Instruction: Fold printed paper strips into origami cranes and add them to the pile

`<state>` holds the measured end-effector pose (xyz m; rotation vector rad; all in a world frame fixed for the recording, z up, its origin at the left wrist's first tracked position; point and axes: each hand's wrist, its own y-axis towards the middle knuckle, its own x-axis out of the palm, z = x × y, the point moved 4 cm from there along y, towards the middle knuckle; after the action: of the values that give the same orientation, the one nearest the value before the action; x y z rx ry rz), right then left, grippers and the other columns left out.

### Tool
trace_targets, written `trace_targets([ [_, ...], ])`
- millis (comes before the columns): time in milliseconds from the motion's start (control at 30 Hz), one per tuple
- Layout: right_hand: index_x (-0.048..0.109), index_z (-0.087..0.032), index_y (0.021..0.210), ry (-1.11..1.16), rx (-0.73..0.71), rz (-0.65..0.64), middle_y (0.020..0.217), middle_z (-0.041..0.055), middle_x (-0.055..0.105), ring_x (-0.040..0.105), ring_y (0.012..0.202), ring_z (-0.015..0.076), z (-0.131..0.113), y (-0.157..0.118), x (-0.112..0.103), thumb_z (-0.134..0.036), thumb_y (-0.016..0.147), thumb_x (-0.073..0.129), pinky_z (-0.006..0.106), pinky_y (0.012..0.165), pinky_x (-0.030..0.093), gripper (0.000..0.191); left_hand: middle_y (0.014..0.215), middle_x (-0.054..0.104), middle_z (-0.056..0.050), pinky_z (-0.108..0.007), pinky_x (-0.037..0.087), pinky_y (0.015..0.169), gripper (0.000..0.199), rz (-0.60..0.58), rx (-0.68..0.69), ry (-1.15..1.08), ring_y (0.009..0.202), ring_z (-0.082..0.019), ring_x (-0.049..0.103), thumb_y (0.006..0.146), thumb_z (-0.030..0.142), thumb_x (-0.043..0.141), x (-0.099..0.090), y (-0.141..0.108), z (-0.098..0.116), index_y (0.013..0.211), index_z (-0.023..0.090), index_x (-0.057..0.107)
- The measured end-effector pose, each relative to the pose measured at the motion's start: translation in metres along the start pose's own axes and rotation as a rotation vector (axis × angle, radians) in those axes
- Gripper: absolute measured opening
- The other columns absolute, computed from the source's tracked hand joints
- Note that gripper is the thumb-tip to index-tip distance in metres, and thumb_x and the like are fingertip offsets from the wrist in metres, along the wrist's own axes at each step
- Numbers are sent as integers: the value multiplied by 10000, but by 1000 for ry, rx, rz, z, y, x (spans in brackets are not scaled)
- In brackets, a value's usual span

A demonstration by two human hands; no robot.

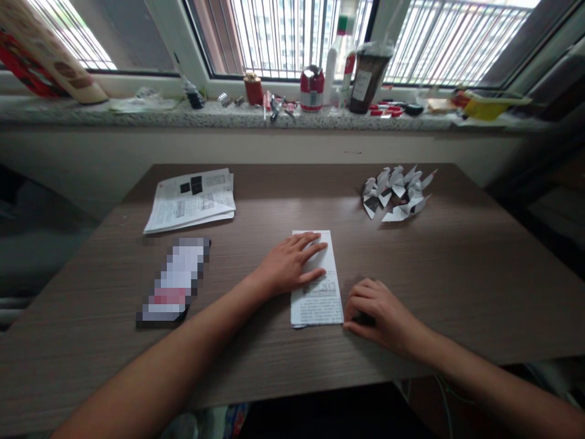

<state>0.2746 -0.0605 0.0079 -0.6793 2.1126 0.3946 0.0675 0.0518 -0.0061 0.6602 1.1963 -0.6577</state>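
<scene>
A printed sheet of paper [320, 308], folded into a narrow upright rectangle, lies on the desk in front of me. My left hand [292, 262] rests flat across its upper half, fingers spread and pointing right. At the sheet's lower right corner is my right hand [372, 311], its fingers curled and the thumb drawn in, with the tips pinched at the paper's edge. The exact contact there is partly hidden by the fingers. Layers show slightly at the sheet's bottom edge.
A stack of printed sheets [192, 204] lies at the back left, above a phone [176, 280] with a blurred screen. Pointed folded-paper pieces [397, 192] form a curved chain at the back right. The windowsill [159, 116] holds a can [312, 88], a dark drink cup [368, 79] and small items.
</scene>
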Motion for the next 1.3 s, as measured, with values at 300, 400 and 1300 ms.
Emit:
trace_targets([
  [300, 679, -235, 1005, 75, 29, 124, 1021, 62, 675, 608, 997, 237, 4, -4, -9, -242, 1001, 633, 391, 859, 503, 47, 1659, 382, -93, -470, 310, 1236, 616, -5, -4, 18, 1513, -296, 373, 1052, 628, 434, -4, -1, 2, 1563, 284, 431],
  [400, 678, -237, 1147, 13, 42, 205, 1094, 87, 670, 608, 1041, 253, 8, -3, -13, -229, 1013, 608, 427, 897, 519, 151, 1632, 417, -115, -484, 322, 1214, 629, 16, -15, 47, 1479, -302, 413, 1057, 643, 405, -8, -1, 4, 1565, 273, 442],
  [1300, 614, -215, 1396, -202, 114, 327, 1156, 140, 640, 619, 1068, 310, 62, 69, -40, -360, 981, 642, 490, 951, 534, 440, 1531, 494, -161, -501, 453, 1127, 769, 127, -149, -62, 1321, -354, 551, 908, 556, 731, -14, -2, -6, 1532, 202, 452],
])
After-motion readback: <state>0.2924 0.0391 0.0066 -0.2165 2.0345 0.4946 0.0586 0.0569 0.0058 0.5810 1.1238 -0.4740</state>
